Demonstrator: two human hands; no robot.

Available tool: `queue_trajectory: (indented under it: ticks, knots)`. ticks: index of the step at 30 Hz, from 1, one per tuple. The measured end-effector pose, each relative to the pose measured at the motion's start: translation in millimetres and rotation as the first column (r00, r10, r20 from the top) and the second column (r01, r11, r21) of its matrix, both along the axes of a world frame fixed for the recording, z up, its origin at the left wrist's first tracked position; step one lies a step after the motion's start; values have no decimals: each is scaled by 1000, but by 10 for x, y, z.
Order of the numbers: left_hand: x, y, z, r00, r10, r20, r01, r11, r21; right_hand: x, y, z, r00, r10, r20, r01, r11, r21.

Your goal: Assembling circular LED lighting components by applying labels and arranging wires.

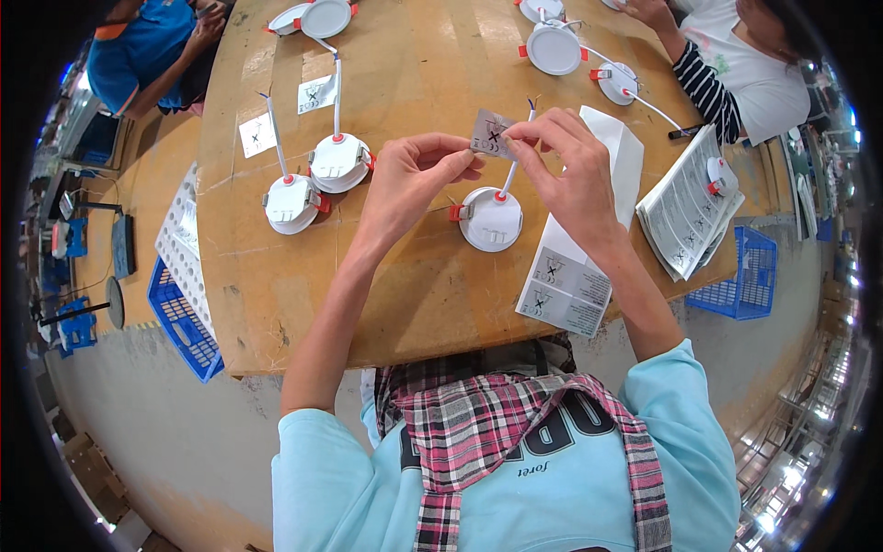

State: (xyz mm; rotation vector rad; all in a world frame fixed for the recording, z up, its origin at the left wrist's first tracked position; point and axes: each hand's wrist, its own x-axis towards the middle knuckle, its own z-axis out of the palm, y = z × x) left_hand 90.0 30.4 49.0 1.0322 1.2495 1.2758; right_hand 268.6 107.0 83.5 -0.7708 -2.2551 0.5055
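Observation:
A small silver-grey label (491,134) with dark printing is stretched between my two hands above the table. My left hand (409,184) pinches its left side, and my right hand (575,175) pinches its right edge. Just behind the label rises the white cable (509,177) of a round white downlight (491,221) with red-tipped clips. The downlight lies on the table below my hands. Partly under my right forearm is a strip of label backing (614,147), with several printed labels (563,287) at its near end.
To the left lie two downlights (292,204) (339,164), labels (258,135) (316,95) by their cables. More lights (555,48) lie farther off. At right are stacked label sheets (679,216) and a black pen (684,132). Blue baskets (189,324) (752,276) flank the table (423,83); two people sit across.

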Motion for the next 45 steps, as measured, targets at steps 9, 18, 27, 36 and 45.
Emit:
queue_trajectory:
  ticks: [9, 18, 27, 36, 45]
  knots:
    - [10, 25, -10, 1000, 11, 13, -11, 1000, -6, -13, -14, -19, 1000, 0, -5, -1, 1000, -18]
    - [24, 41, -12, 1000, 4, 15, -4, 999, 35, -20, -28, -20, 1000, -2, -6, 2, 1000, -29]
    - [201, -2, 211, 949, 60, -311, -42, 997, 64, -25, -131, 31, 996, -65, 68, 62, 997, 37]
    - [213, 35, 158, 947, 68, -313, -45, 996, 82, 35, -99, -9, 997, -54, 63, 55, 998, -17]
    - [83, 120, 108, 936, 106, -336, -79, 993, 93, 21, -26, -15, 997, -45, -64, 32, 980, -197]
